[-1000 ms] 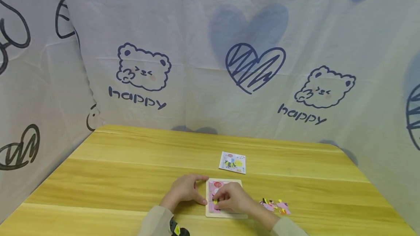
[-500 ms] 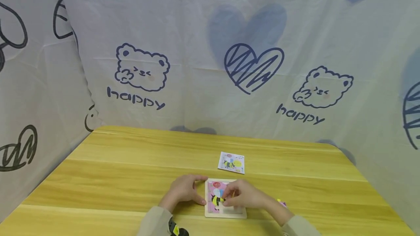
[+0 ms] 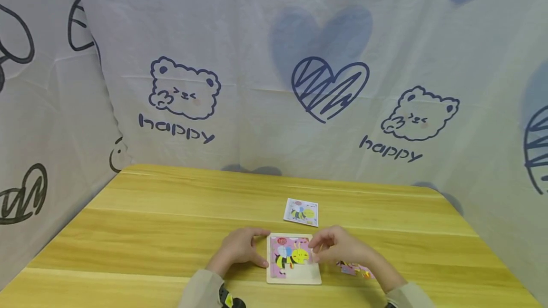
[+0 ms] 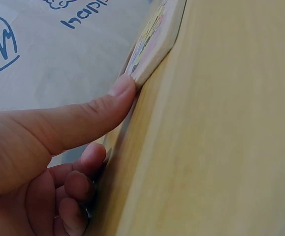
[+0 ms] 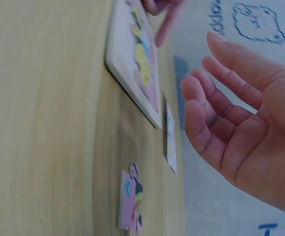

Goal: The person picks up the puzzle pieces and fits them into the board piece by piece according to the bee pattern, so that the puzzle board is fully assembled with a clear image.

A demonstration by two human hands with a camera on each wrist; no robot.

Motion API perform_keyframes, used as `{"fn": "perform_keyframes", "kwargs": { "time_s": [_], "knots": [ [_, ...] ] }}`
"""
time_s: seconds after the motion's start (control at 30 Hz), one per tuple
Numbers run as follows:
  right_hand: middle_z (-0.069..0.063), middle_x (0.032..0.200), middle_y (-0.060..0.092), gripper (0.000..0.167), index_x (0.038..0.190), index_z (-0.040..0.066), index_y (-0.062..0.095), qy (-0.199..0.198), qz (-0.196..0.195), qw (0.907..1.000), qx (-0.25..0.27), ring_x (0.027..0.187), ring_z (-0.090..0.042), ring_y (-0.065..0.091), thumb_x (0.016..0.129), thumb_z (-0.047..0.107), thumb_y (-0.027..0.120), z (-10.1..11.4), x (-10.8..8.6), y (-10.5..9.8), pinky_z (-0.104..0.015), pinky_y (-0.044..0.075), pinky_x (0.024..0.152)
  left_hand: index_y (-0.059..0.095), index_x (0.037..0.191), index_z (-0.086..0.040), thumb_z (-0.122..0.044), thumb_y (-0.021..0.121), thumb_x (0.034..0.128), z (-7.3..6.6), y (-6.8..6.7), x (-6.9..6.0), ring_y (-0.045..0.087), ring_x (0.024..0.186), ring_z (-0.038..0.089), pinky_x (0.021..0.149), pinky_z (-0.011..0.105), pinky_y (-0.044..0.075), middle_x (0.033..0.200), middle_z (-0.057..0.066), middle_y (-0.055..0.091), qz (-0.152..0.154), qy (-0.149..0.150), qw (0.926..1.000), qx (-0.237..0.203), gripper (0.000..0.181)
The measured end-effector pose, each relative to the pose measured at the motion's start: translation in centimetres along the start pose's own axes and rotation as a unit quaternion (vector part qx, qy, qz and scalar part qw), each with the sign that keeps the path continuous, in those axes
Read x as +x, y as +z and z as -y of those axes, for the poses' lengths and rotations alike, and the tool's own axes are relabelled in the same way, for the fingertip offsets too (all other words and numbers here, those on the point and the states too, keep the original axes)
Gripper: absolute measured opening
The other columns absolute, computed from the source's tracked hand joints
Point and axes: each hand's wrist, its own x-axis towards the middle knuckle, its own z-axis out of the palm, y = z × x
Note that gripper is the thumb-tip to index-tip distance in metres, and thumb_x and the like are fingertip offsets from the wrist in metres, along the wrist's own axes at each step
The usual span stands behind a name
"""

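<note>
A wooden puzzle tray [image 3: 301,274] lies on the table, partly filled with pieces that form a yellow-and-black bee on pink. Its lower right part is bare. My left hand [image 3: 240,247] rests at the tray's left side, index finger at the far corner and thumb against the edge; the thumb [image 4: 90,120] is straight in the left wrist view. My right hand [image 3: 342,247] hovers by the tray's right edge, fingers loosely bent with nothing between them in the right wrist view. Several loose puzzle pieces [image 5: 128,201] lie on the table right of the tray, partly hidden by the right arm in the head view.
A square picture card [image 3: 301,212] with the same bee lies just beyond the tray. The wooden table [image 3: 171,213] extends to both sides. Behind it hangs a pale cloth [image 3: 257,132] with bears, hearts and "happy" printed on it.
My right hand has released a yellow bee-head piece into the tray and drawn back to the right, towards the loose pieces. The left hand stays at the tray's left edge.
</note>
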Motion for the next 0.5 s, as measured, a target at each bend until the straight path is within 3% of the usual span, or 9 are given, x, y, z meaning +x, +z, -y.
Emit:
{"fn": "perform_keyframes", "kwargs": {
  "time_s": [0.2,0.5],
  "knots": [
    [-0.016,0.085,0.058,0.029,0.097,-0.015,0.057,0.012,-0.051,0.9986,0.002,0.065,-0.011,0.054,0.077,0.004,0.067,-0.5,-1.2,-1.1,-0.023,0.046,0.054,0.06,0.117,-0.013,-0.028,0.084,0.0547,0.0,-0.1,0.0,0.037,0.051,0.01,0.047,0.024,0.029,0.06,-0.003,0.046,0.003,-0.004,1.0,0.002,0.068],
    [-0.013,0.084,0.056,0.032,0.102,-0.016,0.055,0.043,-0.084,0.9956,0.0,0.06,-0.009,0.05,0.079,0.003,0.066,-1.4,-2.9,-2.0,-0.022,0.044,0.05,0.06,0.117,-0.013,-0.027,0.084,0.0559,-0.1,-0.1,0.0,0.037,0.051,0.01,0.047,0.025,0.029,0.06,-0.003,0.045,0.006,-0.004,1.0,-0.002,0.067]
  ]
}}
